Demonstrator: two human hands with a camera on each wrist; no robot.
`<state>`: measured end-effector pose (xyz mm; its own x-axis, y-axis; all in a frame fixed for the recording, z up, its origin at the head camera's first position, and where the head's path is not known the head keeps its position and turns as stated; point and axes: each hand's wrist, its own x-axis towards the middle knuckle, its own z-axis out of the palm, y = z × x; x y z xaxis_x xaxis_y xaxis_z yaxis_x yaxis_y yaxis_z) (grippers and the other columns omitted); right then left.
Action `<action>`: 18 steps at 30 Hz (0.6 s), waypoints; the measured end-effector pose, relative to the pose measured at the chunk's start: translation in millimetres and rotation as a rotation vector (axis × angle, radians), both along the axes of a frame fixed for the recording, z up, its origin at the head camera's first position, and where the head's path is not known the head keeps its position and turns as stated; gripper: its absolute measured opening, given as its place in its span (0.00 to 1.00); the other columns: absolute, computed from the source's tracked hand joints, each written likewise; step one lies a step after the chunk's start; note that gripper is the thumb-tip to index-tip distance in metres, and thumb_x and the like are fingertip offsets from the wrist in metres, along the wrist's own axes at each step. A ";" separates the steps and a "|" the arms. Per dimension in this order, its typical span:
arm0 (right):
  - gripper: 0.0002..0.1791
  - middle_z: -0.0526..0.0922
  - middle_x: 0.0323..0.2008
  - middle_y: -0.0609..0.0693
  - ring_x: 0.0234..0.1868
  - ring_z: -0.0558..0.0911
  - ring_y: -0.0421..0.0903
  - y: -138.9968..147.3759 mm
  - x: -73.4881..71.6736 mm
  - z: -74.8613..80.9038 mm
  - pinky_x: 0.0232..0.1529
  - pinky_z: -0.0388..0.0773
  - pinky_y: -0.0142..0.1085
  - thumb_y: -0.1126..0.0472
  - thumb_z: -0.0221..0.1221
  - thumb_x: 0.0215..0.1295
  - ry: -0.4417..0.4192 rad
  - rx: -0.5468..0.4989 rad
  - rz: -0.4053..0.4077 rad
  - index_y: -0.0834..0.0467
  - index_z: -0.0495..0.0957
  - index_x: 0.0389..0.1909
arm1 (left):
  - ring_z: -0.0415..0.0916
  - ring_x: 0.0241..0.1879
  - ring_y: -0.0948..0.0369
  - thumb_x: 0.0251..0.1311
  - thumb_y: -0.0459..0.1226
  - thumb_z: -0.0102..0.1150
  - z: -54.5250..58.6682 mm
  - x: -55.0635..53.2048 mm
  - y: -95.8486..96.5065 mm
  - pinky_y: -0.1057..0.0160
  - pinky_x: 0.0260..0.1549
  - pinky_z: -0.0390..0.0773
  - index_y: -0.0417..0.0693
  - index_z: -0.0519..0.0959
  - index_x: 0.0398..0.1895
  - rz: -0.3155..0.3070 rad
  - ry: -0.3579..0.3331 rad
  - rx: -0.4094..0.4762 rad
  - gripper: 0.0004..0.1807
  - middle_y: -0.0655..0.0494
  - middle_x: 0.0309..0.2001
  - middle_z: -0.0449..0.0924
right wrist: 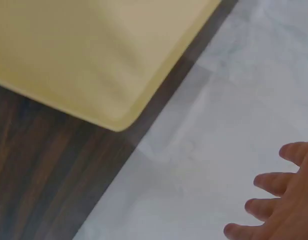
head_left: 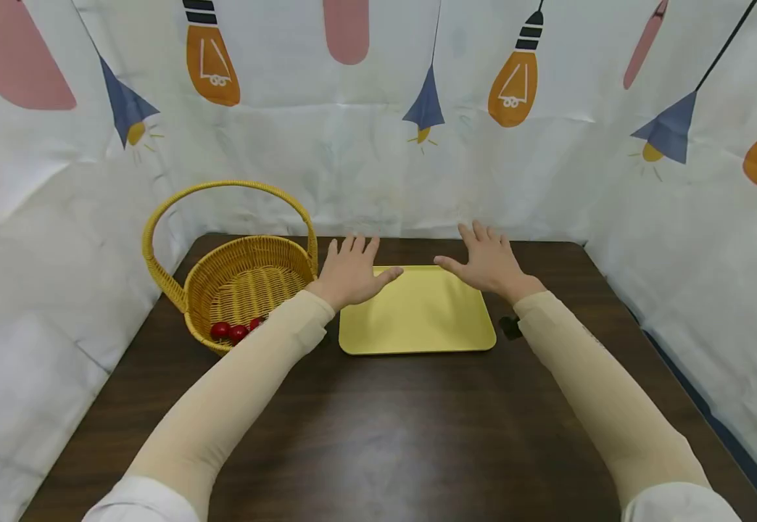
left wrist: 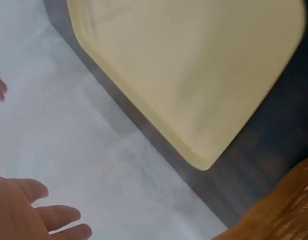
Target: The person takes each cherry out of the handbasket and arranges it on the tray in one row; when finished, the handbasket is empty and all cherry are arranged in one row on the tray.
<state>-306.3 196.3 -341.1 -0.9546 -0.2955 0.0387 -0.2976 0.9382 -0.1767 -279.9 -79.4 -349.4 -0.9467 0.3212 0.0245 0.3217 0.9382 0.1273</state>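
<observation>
A yellow rectangular tray (head_left: 419, 319) lies on the dark wooden table. My left hand (head_left: 352, 274) is held out over the tray's left side, fingers spread and holding nothing. Over its far right corner my right hand (head_left: 488, 262) reaches out the same way, also with nothing in it. To the left stands a yellow wicker basket (head_left: 254, 250) with a tall arched handle. Several round red fruits (head_left: 238, 333), perhaps cherries, lie in its near side, partly hidden by my left sleeve. Both wrist views show the tray (left wrist: 189, 65) with spread fingers beside it.
The basket's handle (head_left: 222, 185) rises well above the table, close to my left hand. A white printed cloth (head_left: 365, 167) hangs behind the table (head_left: 385, 435) and along both sides. A black strap piece (head_left: 510, 328) sits below my right wrist.
</observation>
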 end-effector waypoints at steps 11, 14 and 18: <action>0.55 0.42 0.76 0.64 0.74 0.45 0.68 -19.4 46.4 -55.2 0.69 0.38 0.62 0.22 0.39 0.61 -0.065 -0.004 0.070 0.56 0.48 0.77 | 0.46 0.74 0.44 0.64 0.69 0.35 -31.3 60.4 -34.4 0.42 0.69 0.46 0.45 0.55 0.76 -0.031 0.056 0.161 0.47 0.40 0.74 0.52; 0.53 0.45 0.76 0.63 0.74 0.47 0.67 -26.6 54.8 -69.6 0.70 0.40 0.61 0.22 0.39 0.62 -0.080 -0.051 0.084 0.57 0.50 0.76 | 0.59 0.69 0.45 0.67 0.62 0.44 -33.5 71.8 -45.6 0.44 0.65 0.59 0.44 0.68 0.69 -0.019 0.123 0.265 0.39 0.42 0.69 0.64; 0.52 0.49 0.75 0.61 0.74 0.50 0.65 -41.9 63.4 -83.7 0.71 0.41 0.59 0.22 0.39 0.62 -0.097 -0.142 0.110 0.56 0.53 0.75 | 0.79 0.49 0.50 0.67 0.48 0.55 -32.1 84.3 -73.6 0.48 0.47 0.77 0.46 0.82 0.51 -0.007 0.353 0.472 0.19 0.49 0.51 0.82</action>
